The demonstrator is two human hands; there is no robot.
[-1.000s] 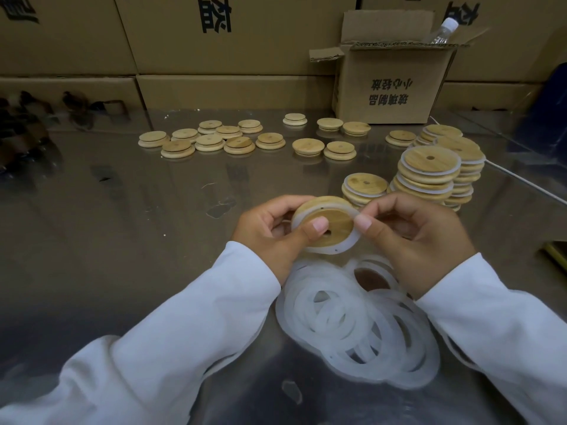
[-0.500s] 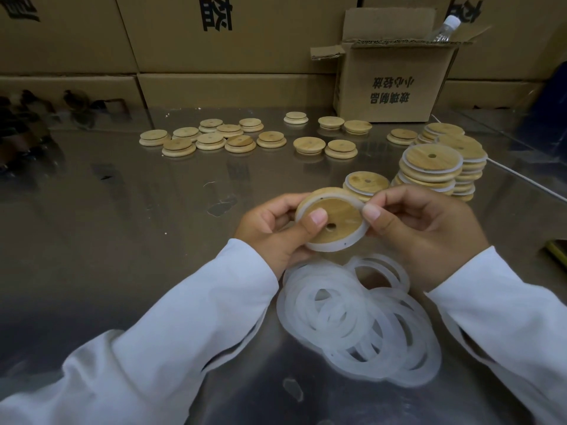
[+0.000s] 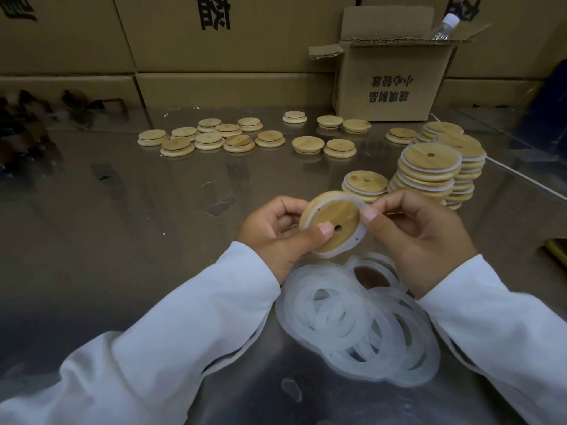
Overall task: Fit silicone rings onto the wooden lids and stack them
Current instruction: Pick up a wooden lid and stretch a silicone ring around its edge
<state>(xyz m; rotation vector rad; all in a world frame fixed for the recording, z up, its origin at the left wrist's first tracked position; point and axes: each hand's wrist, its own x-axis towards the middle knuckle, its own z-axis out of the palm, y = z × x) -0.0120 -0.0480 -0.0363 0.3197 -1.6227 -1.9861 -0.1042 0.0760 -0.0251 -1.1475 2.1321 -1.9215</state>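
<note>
Far beyond the left hand (image 3: 276, 240) and the right hand (image 3: 420, 237), a wall of cartons (image 3: 214, 41) with black print. Under both hands, a shiny table (image 3: 122, 240). Down to both wrists, white sleeves (image 3: 184, 332).

Beyond the right hand, against that wall, an open box (image 3: 392, 84) with flaps up. Just below the hands, partly under the right wrist, a pile of rings (image 3: 352, 329): white, translucent, overlapping flat on the table.

Just beyond the right hand, stacks of lids (image 3: 429, 167), wooden, with white rings between the layers. Nearest the right fingertips, a shorter stack (image 3: 365, 182). Farther out beyond the left hand, loose lids (image 3: 208, 139) scattered flat.

Between the hands, raised off the table and tilted toward the camera, one lid (image 3: 334, 219) with a small hole. Gripped by the left hand, thumb pressed on the face beside the hole, fingers curled behind. Around its rim, a ring (image 3: 349, 249), pinched at the lid's right edge between right thumb and fingertips.

Poking from the open box, a bottle (image 3: 445, 26).
</note>
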